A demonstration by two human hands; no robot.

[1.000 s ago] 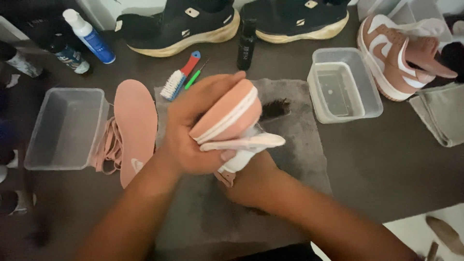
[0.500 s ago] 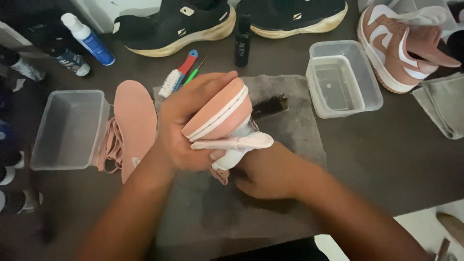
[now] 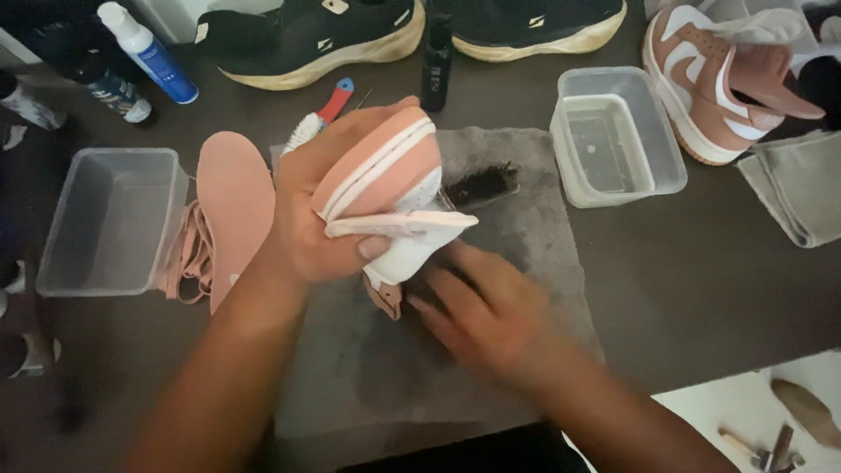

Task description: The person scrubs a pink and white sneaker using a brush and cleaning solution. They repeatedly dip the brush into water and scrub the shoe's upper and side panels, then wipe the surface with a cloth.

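Hands at work over a grey towel (image 3: 526, 236) spread in the middle of a dark desk (image 3: 718, 289). The left hand (image 3: 320, 219) is closed around a pink and white sneaker (image 3: 385, 180), holding it sole up above the towel. The right hand (image 3: 486, 311) lies open just beside the sneaker, fingers spread on the towel, gripping nothing. A dark brush (image 3: 480, 184) rests on the towel behind the sneaker. A pink insole (image 3: 235, 201) and an empty clear tub (image 3: 109, 219) lie toward the desk's left edge.
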